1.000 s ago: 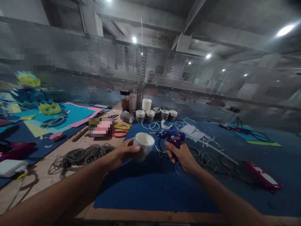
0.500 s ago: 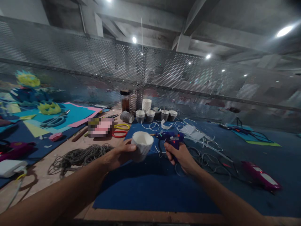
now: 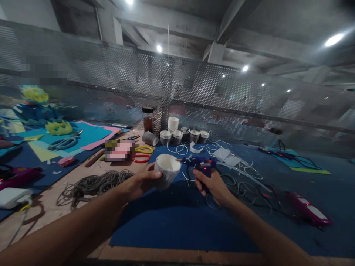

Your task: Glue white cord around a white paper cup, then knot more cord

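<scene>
Head view: my left hand (image 3: 144, 181) has its thumb on the near side of a pale cup (image 3: 167, 171), fingers curled behind it; cup held mouth up above the blue mat (image 3: 183, 229). My right hand (image 3: 212, 183) is wrapped round the handle of a blue glue gun (image 3: 204, 162), red light lit; nozzle at the cup's right rim, contact cannot be told. Grey cord (image 3: 95, 184) lies left of the mat; behind, small cups (image 3: 177, 137) stand in a row.
</scene>
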`<action>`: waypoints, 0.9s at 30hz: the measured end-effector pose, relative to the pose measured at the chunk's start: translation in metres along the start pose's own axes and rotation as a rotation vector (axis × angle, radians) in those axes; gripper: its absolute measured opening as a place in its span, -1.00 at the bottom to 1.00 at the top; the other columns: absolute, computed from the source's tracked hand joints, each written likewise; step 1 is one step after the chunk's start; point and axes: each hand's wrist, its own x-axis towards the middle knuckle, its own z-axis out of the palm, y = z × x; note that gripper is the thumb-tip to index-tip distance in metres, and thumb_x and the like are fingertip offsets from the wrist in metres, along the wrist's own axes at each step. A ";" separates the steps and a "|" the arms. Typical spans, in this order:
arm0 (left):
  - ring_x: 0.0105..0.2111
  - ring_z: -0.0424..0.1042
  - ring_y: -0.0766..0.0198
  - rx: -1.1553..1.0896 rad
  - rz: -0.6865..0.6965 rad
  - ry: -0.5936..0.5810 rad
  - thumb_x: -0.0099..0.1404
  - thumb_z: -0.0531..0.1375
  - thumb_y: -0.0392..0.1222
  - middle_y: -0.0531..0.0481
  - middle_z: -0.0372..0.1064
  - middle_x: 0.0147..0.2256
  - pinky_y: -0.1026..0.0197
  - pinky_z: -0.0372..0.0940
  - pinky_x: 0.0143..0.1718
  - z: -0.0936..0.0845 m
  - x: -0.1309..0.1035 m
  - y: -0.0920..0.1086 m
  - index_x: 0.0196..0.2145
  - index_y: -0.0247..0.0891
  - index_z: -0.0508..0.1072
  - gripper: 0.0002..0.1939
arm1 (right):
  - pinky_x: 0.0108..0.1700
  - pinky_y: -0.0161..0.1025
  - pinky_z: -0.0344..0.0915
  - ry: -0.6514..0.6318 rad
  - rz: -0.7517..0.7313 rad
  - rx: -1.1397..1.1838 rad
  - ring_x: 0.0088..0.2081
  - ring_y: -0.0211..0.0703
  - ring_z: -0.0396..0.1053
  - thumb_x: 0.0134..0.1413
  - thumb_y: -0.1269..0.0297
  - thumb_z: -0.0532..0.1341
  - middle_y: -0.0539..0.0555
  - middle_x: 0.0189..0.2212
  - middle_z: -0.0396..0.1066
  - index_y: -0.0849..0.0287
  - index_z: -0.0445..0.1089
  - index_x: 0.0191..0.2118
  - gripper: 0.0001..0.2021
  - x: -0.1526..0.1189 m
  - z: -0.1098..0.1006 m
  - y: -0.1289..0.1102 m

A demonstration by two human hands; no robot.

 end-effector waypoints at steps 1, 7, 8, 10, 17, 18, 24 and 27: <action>-0.16 0.41 0.10 -0.002 0.000 -0.006 0.08 0.33 -0.10 -0.17 0.47 -0.08 0.16 0.29 -0.17 0.000 0.000 0.000 0.05 -0.27 0.41 -0.43 | -0.63 -0.40 0.05 -0.001 -0.003 0.007 -0.72 -0.43 0.13 0.17 -0.04 0.20 -0.07 -0.69 0.24 0.22 0.26 -0.61 -0.52 0.000 0.000 0.001; -0.15 0.41 0.10 -0.004 0.008 -0.005 0.07 0.35 -0.12 -0.18 0.46 -0.08 0.17 0.28 -0.15 -0.001 0.001 0.000 0.06 -0.29 0.41 -0.42 | -0.63 -0.41 0.06 -0.004 -0.002 -0.004 -0.72 -0.43 0.14 0.16 -0.05 0.21 -0.07 -0.69 0.24 0.22 0.27 -0.61 -0.52 0.000 -0.001 -0.001; -0.15 0.40 0.09 -0.003 0.012 -0.003 0.06 0.35 -0.12 -0.18 0.45 -0.07 0.17 0.28 -0.14 -0.002 0.001 0.000 0.06 -0.29 0.41 -0.41 | -0.63 -0.41 0.05 -0.002 -0.004 -0.007 -0.72 -0.43 0.13 0.16 -0.05 0.21 -0.07 -0.70 0.24 0.22 0.26 -0.61 -0.52 -0.001 -0.001 -0.002; -0.13 0.40 0.08 -0.003 0.020 -0.001 0.05 0.36 -0.12 -0.19 0.45 -0.06 0.18 0.28 -0.13 -0.003 0.001 -0.001 0.05 -0.30 0.41 -0.40 | -0.62 -0.41 0.05 0.006 -0.009 -0.010 -0.73 -0.44 0.13 0.16 -0.05 0.21 -0.08 -0.70 0.24 0.22 0.25 -0.62 -0.52 0.000 -0.001 -0.003; -0.16 0.40 0.10 -0.003 0.013 0.017 0.07 0.36 -0.11 -0.17 0.45 -0.11 0.17 0.29 -0.16 -0.007 0.001 -0.002 0.07 -0.28 0.40 -0.40 | -0.61 -0.40 0.07 0.009 -0.005 -0.022 -0.72 -0.42 0.15 0.16 -0.05 0.20 -0.07 -0.70 0.24 0.22 0.26 -0.62 -0.52 0.000 0.000 -0.003; -0.16 0.39 0.10 -0.003 0.014 0.020 0.07 0.36 -0.12 -0.16 0.45 -0.11 0.18 0.29 -0.17 -0.007 0.001 -0.002 0.06 -0.27 0.40 -0.41 | -0.61 -0.40 0.07 0.009 -0.008 -0.023 -0.72 -0.42 0.15 0.16 -0.05 0.20 -0.07 -0.70 0.24 0.22 0.26 -0.62 -0.52 0.000 0.000 -0.004; -0.20 0.39 0.17 -0.021 0.048 0.030 0.05 0.36 -0.14 -0.11 0.47 -0.13 0.25 0.29 -0.23 -0.006 0.004 -0.003 0.04 -0.24 0.44 -0.44 | -0.59 -0.39 0.09 0.012 -0.043 -0.051 -0.72 -0.41 0.15 0.18 -0.05 0.19 -0.08 -0.71 0.22 0.22 0.26 -0.62 -0.51 -0.001 0.000 -0.005; -0.19 0.40 0.17 -0.011 0.043 0.057 0.03 0.37 -0.16 -0.11 0.48 -0.12 0.25 0.29 -0.21 -0.003 0.003 0.000 0.00 -0.24 0.47 -0.46 | -0.58 -0.40 0.10 0.015 -0.047 -0.065 -0.71 -0.40 0.17 0.18 -0.04 0.18 -0.07 -0.70 0.23 0.22 0.27 -0.61 -0.52 -0.001 0.000 -0.005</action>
